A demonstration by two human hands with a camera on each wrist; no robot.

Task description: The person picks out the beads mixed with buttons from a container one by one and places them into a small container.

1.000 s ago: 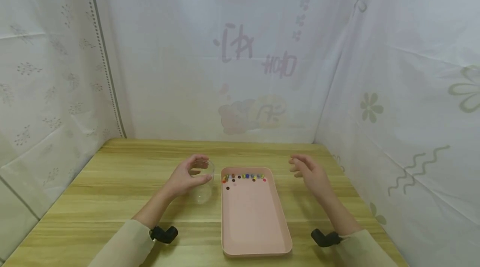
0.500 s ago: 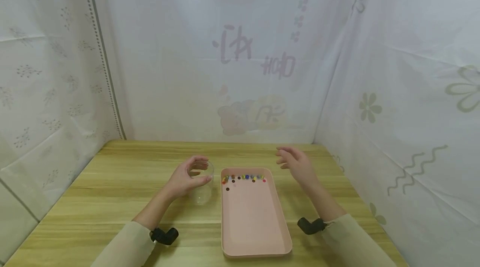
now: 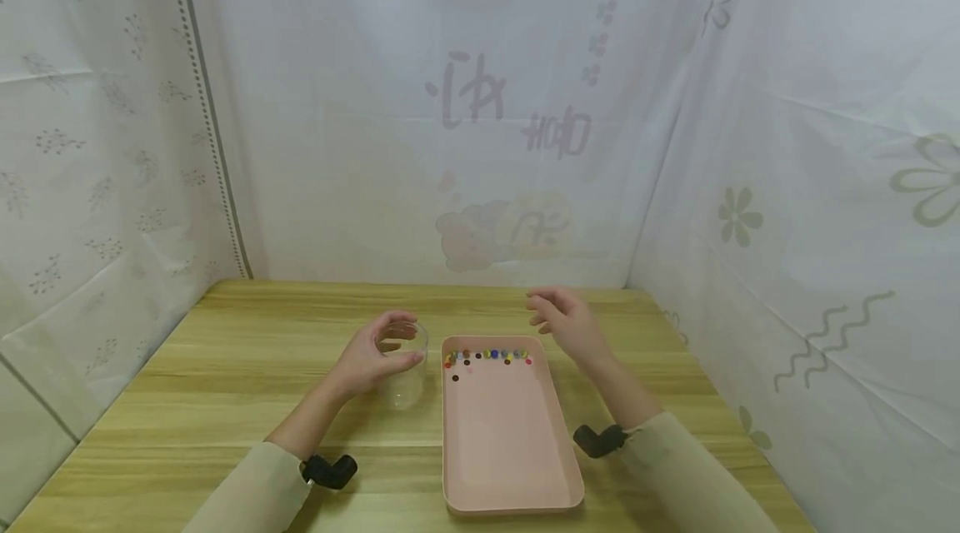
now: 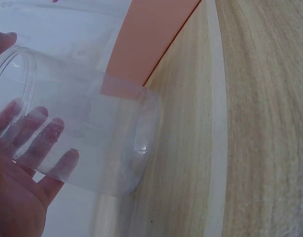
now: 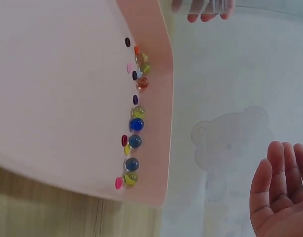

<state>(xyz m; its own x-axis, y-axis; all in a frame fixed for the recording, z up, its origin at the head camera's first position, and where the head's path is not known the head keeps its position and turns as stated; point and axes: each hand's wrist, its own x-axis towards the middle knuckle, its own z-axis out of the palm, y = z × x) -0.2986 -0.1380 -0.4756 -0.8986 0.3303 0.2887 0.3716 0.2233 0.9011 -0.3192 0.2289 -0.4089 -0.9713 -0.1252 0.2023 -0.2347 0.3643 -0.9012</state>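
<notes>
My left hand grips a clear plastic jar near its rim, fingers and thumb curled around it. The jar stands upright on the table, just left of a pink tray. Inside the tray, along its far wall, lie several glass marbles in blue, yellow and amber. Small flat discs in pink, red, yellow and dark colours are scattered among them. My right hand hovers above and beyond the tray's far right corner, holding nothing, with relaxed fingers, as the right wrist view shows.
The wooden table reaches back to a white printed curtain. More patterned cloth hangs along the right and left sides. Each wrist carries a black camera mount.
My right hand has moved left and slightly farther back, from right of the tray to above its far right corner. The left hand and the jar stay in place.
</notes>
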